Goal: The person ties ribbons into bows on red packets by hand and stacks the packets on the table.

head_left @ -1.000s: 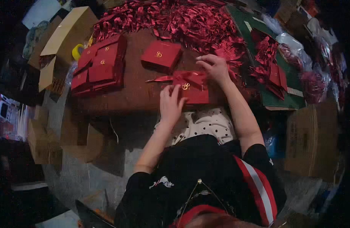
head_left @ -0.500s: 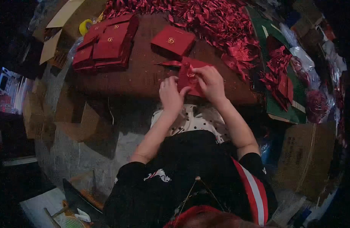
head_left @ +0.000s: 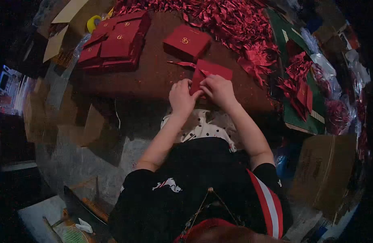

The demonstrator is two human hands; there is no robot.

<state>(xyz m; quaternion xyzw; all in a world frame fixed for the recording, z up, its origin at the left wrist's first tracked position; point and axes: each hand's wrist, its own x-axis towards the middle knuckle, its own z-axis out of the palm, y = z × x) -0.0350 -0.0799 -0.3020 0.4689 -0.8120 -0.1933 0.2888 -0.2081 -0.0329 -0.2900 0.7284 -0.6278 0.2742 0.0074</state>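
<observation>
A red card packet (head_left: 214, 69) lies tilted at the table's near edge between my hands. My left hand (head_left: 182, 97) is closed on its lower left edge, thumb pointing inward. My right hand (head_left: 218, 90) rests over the packet's front, with thumb and fingers pinched at a red ribbon (head_left: 204, 73) close to my left thumb. A pointed ribbon end (head_left: 180, 63) sticks out to the left of the packet. My fingers hide the exact spot being pinched. Just beyond lies a stack of red packets (head_left: 187, 41) with a gold emblem.
More red packets (head_left: 121, 38) are piled at the left of the brown table (head_left: 154, 81). A heap of red ribbons (head_left: 235, 28) covers the back right. A green board (head_left: 293, 117) holds further ribbons. Cardboard boxes (head_left: 324, 174) stand around.
My right hand has moved down and slightly left, from the packet's upper middle toward my left thumb. More of the packet's upper right shows. My left hand has barely moved.
</observation>
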